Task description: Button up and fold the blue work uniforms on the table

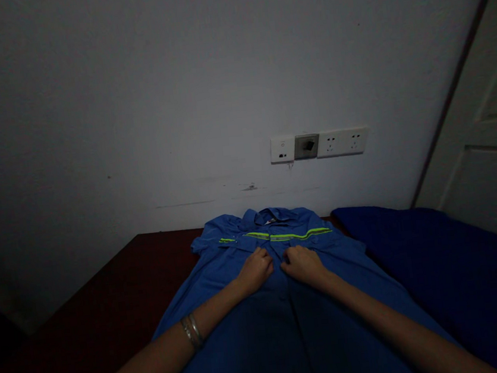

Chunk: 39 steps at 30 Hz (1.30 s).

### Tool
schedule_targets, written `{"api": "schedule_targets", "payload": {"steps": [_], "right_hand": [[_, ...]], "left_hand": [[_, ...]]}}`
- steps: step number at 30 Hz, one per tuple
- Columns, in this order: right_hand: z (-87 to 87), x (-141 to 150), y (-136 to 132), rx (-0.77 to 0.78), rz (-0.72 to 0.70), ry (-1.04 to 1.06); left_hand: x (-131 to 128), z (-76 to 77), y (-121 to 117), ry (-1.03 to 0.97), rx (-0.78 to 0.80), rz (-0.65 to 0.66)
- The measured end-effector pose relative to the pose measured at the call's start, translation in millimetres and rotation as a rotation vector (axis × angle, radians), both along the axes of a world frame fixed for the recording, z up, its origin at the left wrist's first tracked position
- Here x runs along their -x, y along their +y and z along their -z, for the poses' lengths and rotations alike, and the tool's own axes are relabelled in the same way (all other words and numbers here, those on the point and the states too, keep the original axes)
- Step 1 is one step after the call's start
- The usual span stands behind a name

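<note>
A blue work shirt [246,324] with a collar and yellow-green reflective strips lies spread out, front side up, its collar toward the wall. My left hand [257,269] is closed at the left side of its front opening, below the chest strip. Level with it, my right hand [302,264] is closed on the right side of the opening. Both hands pinch the shirt's front edges, with a small gap between them. The fingertips are partly hidden and the light is dim. Two silvery bangles circle my left wrist.
The shirt rests on a dark red table [121,297] against a pale wall [153,101]. Dark blue cloth [440,254] lies along the right side. Wall sockets [342,143] sit above the table, and a panelled door [489,135] stands at the right.
</note>
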State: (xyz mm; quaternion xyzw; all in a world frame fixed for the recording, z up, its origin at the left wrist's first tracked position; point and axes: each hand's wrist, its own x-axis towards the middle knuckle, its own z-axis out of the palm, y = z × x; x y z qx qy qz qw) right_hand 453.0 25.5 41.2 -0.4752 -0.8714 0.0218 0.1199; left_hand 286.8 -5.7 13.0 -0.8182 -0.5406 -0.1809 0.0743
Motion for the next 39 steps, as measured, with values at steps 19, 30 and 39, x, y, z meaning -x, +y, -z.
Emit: {"api": "schedule_targets", "payload": {"steps": [19, 30, 39], "right_hand": [[20.7, -8, 31, 0.343, -0.137, 0.746], [24.6, 2, 51, 0.553, -0.069, 0.912], [22.7, -5, 54, 0.684, -0.04, 0.907]], "left_hand": [[1, 3.2, 0, -0.217, 0.055, 0.12], [-1, -2.9, 26, -0.637, 0.184, 0.125], [3, -2.3, 20, -0.667, 0.246, 0.206]]}}
